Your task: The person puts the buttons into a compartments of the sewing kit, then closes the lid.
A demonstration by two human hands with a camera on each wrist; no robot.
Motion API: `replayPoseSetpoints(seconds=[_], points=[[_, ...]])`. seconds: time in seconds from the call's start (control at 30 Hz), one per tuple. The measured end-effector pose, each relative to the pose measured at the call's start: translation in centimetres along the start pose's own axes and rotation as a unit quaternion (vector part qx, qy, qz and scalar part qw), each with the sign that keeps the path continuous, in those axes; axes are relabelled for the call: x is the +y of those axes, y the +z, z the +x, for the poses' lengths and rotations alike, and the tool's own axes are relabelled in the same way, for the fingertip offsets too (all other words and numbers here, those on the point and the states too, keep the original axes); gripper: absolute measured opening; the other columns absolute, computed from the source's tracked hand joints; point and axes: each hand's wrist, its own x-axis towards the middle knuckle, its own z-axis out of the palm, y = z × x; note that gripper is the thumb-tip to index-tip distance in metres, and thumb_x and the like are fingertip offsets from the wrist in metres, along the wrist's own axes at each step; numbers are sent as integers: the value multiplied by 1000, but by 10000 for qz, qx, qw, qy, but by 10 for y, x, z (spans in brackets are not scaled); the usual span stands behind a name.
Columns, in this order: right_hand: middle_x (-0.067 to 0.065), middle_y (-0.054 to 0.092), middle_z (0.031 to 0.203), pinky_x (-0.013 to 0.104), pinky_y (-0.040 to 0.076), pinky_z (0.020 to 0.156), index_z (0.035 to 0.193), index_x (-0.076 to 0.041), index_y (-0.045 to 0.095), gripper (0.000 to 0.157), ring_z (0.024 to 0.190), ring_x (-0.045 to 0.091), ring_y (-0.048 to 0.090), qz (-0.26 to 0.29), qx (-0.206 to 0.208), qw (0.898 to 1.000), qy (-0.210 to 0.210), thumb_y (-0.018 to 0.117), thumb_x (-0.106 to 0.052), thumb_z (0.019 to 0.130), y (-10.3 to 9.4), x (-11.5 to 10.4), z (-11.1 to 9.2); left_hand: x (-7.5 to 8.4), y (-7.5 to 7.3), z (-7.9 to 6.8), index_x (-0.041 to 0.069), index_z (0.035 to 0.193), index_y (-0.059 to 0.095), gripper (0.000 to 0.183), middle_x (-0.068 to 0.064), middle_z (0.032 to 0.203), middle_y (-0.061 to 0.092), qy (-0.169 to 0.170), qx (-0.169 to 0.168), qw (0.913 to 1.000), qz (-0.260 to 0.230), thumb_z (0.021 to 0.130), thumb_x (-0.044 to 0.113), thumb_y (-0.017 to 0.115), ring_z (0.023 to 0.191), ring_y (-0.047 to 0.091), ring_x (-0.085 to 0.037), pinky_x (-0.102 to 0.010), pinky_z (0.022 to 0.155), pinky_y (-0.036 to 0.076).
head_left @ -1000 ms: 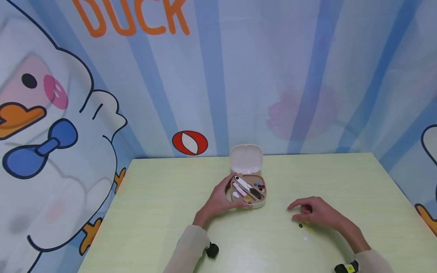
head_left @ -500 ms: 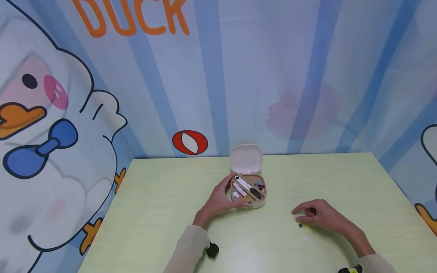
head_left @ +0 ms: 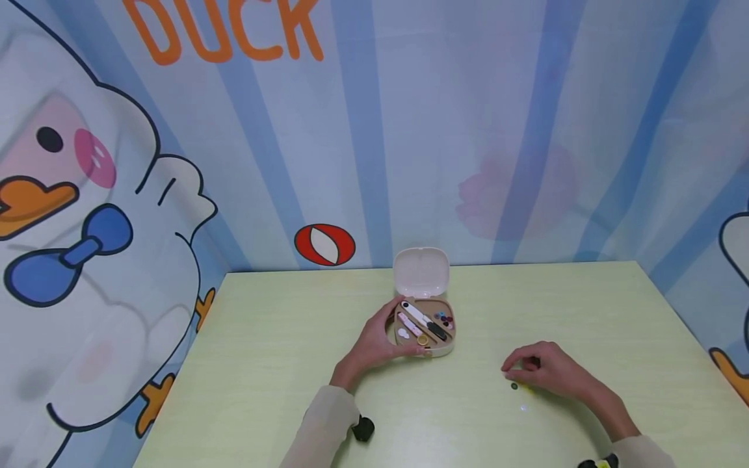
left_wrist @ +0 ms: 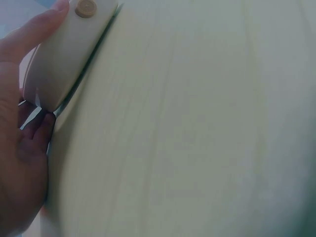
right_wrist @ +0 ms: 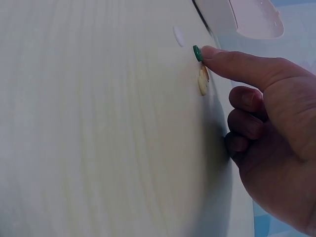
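My left hand (head_left: 377,341) grips the left side of a small hinged storage case (head_left: 443,351), thumb along its front and fingers behind. Its pale lid (head_left: 422,272) stands up. Inside lie a white-and-black slim tool (head_left: 424,319), a pinkish narrow piece (head_left: 408,324), a gold round piece (head_left: 422,340) and several small buttons (head_left: 446,320). To the right, my right hand (head_left: 544,369) hovers low over the table, thumb and index tips together; whether they pinch something is hidden. By its thumb lie a green button (right_wrist: 197,53), a cream button (right_wrist: 202,83) and a white one (right_wrist: 178,37).
The pale wooden table (head_left: 281,338) runs back to a blue striped duck-print curtain (head_left: 433,130). In the left wrist view a round tan clasp (left_wrist: 86,8) sits on the case's front. An orange piece (right_wrist: 205,72) shows beside the cream button.
My right hand has shifted slightly right and toward me, and its thumb and index tips have come together. The left hand and the case have stayed in place.
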Motion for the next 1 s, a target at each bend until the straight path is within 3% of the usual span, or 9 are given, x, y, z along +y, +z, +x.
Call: replayPoseSetpoints(seconds=[0.47,0.67,1.0], points=[[-14,46,64,23,39,53,94,-21,76,5,58,-1,39,-101,-357,9993,-42,79,-17,94,-7,-4,7,3,-1,0,24,165,29,110,2,165,36,-106,-32,9999,43,77,47,91,150,36,-18,-41,121,34],[-13,47,64,23,43,57,91,-15,75,5,58,0,43,-99,-677,9975,149,80,-15,92,-12,-9,13,3,-1,-1,24,165,29,110,2,166,35,-194,-36,9998,56,77,49,91,150,36,-19,-43,121,34],[-14,47,64,22,40,56,86,-19,74,11,59,0,42,-662,-779,9947,88,80,-11,91,-20,-18,31,-1,0,0,25,165,29,112,4,165,36,-127,-21,9999,-7,75,52,91,149,37,-17,-42,121,34]])
